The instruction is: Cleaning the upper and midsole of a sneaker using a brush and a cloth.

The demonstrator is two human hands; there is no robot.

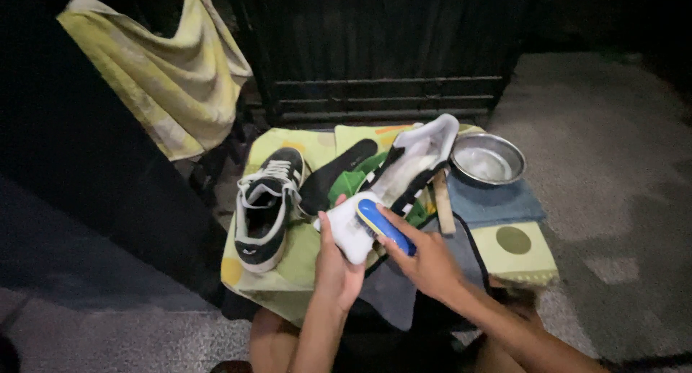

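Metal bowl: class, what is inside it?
The metal bowl holds something pale, perhaps water or foam; the picture is too dim to tell. Its underside is hidden, resting by a blue cloth.

Hands with sneaker, brush

So the low table sits in front of the person, cloths spread over it. One shoe lies on its left part, an insole just right of that. The middle shoe is propped up by the left hand — the right hand holds a brush on its toe. A metal bowl sits back right, and a towel hangs behind on the left.
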